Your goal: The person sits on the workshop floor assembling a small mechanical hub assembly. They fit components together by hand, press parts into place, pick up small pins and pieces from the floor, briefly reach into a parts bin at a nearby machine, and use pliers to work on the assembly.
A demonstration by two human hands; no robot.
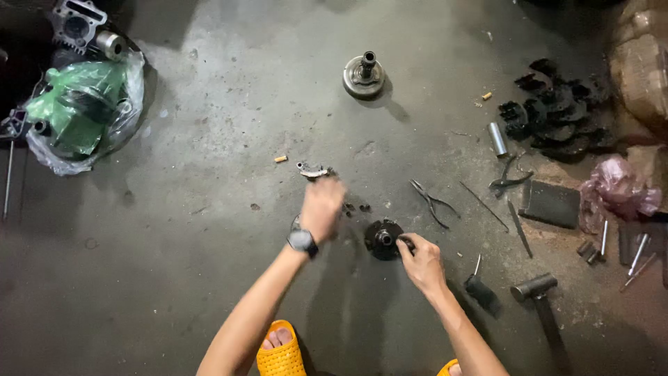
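My left hand [323,205], with a dark watch on its wrist, is over the concrete floor with its fingers curled. It is just below a small grey metal part [312,169], and I cannot see whether it holds anything. My right hand [419,261] grips the right edge of a round dark metal hub [383,239] lying flat on the floor. Two small dark bits [356,207] lie between my hands.
Another round hub with a shaft [364,75] stands farther off. Pliers [431,200], a thin rod [483,206], a hammer [539,292], sockets and a pile of black parts [557,118] lie to the right. A green plastic bag [83,108] sits at the left.
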